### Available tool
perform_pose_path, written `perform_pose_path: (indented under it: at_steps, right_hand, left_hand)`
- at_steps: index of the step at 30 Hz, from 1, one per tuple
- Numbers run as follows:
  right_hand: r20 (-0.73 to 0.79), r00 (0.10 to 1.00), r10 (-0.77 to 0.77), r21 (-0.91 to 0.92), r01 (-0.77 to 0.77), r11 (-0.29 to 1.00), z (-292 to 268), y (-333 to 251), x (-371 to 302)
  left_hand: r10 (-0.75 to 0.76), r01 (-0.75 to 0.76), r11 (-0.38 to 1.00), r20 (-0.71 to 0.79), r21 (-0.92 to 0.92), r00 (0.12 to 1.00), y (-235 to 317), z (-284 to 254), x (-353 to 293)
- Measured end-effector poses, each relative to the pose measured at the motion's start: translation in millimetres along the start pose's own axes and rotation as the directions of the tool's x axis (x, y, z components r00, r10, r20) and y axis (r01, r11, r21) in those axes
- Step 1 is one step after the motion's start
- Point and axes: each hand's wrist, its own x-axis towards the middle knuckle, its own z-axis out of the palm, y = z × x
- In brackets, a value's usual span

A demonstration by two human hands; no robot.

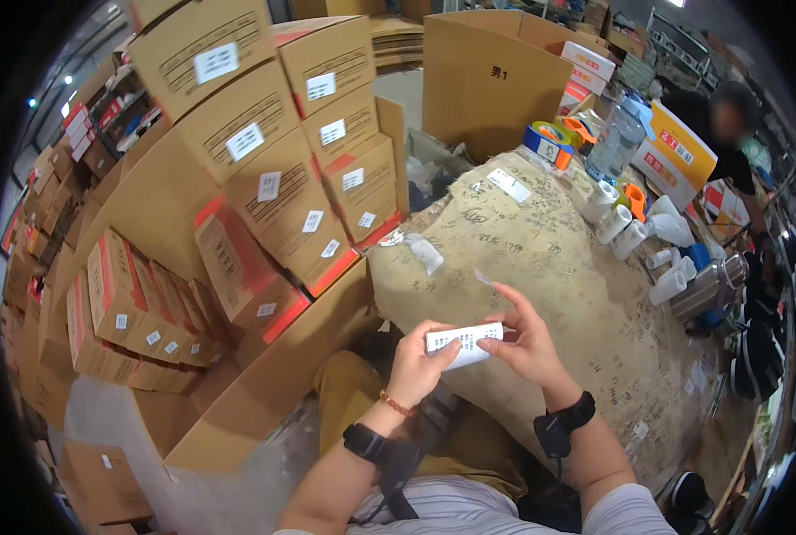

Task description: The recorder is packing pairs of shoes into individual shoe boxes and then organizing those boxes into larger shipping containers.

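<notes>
Above my lap, both hands hold a small white roll of printed labels (pixel 463 344). My left hand (pixel 416 364) grips its left end, thumb lying across the front. At its right end, my right hand (pixel 524 346) pinches it with the thumb, while the index finger points up and away. A small pale label (pixel 482 277) shows close to that fingertip; whether it sticks to the finger I cannot tell. Beneath and beyond the hands lies a worn tan tabletop (pixel 505 245) covered in handwriting. A crumpled white scrap (pixel 427 256) rests near its left edge.
Stacked brown cartons (pixel 264 143) with white labels rise at the left. A large open carton (pixel 496 80) stands beyond the table. Along the right edge are white rolls (pixel 614 223), a clear water jug (pixel 619 138), an orange tape dispenser (pixel 580 131) and a metal case (pixel 712 287). Another person (pixel 728 125) is at far right.
</notes>
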Motion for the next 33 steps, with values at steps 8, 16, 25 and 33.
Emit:
perform_pose_path:
  at_steps: [8, 16, 25, 33]
  right_hand:
    - [0.379, 0.763, -0.525, -0.478, 0.646, 0.595, 113.7, -34.8, -28.2]
    - [0.130, 0.944, -0.303, -0.378, 0.330, 0.865, 182.2, -6.0, -67.1]
    - [0.108, 0.958, -0.264, -0.341, 0.285, 0.896, 173.4, -27.5, -68.2]
    - [0.034, 0.894, -0.446, -0.490, 0.404, 0.772, 150.1, -17.2, -55.5]
  left_hand:
    - [0.097, -0.015, 0.908, -0.175, 0.420, 0.980, -53.3, -54.0, 20.5]
    - [0.041, 0.148, 0.852, -0.345, 0.503, 0.938, -51.4, -58.4, 2.5]
    - [0.226, 0.008, 0.643, -0.200, 0.766, 0.953, -51.4, -45.7, -1.8]
    - [0.334, -0.133, 0.558, -0.075, 0.819, 0.939, -22.4, -32.4, 23.1]
